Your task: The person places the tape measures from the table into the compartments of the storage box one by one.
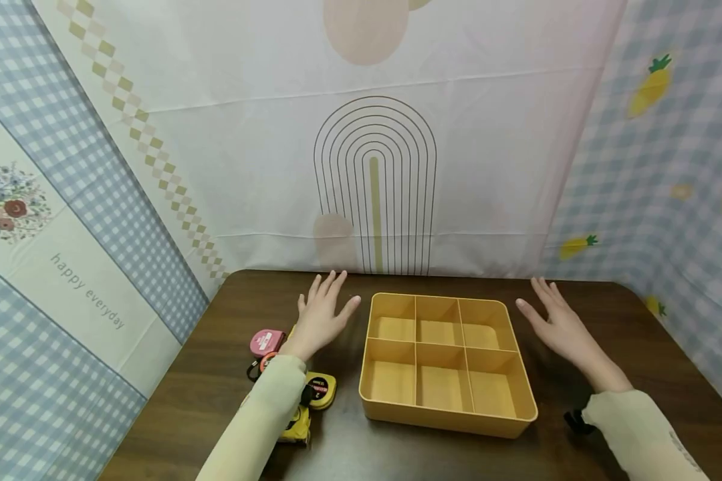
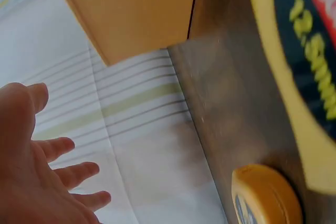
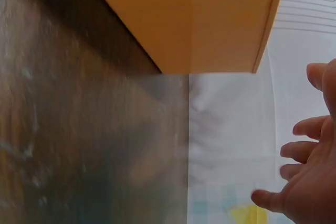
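Observation:
A yellow-orange organizer box (image 1: 445, 419) with six compartments stands on the table, and nothing lies in them. My left hand (image 1: 320, 319) hovers left of the box, fingers spread, holding nothing. On the other side my right hand (image 1: 558, 327) is raised with its fingers apart, also touching nothing. Below my left forearm lie several tape measures: a pink one (image 1: 267, 341), a yellow one (image 1: 321, 391) with a black label, and another yellow one (image 1: 297, 427). The sleeve partly hides the group. In the left wrist view a yellow tape measure (image 2: 283, 93) looms close at the right edge.
The dark wooden table (image 1: 174, 414) ends at the back against a white patterned cloth (image 1: 493, 167). Blue checked cloth (image 1: 686, 200) hangs at the right, with more at the left. A black strap (image 1: 577, 422) sits at my right wrist.

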The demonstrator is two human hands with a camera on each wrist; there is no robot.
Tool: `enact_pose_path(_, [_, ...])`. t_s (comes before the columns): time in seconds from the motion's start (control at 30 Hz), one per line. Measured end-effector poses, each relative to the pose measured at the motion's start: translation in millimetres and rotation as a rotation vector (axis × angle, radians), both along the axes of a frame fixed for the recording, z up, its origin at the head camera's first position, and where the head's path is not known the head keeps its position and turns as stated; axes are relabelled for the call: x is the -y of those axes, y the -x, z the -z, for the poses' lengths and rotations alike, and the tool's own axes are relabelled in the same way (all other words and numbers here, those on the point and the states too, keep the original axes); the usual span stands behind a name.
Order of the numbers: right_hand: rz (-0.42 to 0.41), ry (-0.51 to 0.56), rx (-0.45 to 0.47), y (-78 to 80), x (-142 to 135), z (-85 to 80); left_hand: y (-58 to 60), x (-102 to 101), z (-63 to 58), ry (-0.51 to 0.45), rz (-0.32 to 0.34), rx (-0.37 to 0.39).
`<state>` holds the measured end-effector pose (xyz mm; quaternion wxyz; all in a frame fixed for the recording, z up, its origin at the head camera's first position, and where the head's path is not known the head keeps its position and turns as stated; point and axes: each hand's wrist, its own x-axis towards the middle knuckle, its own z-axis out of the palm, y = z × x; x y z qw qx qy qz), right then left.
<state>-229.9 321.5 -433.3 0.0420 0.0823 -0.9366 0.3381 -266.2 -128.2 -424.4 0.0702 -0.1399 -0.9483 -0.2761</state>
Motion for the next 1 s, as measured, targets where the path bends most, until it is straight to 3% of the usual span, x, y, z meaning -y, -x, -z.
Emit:
enact_pose_path(0.5, [0.049,0.041,-0.007,-10.3,21.4,7.9,-17.4,-20.0,12.0,-0.033,0.095,0.018])
enact_pose_path(1.0, [0.072,0.063,0.031,-10.0,32.8,24.0,-19.6,-27.3,22.8,-0.026,0.160,0.117])
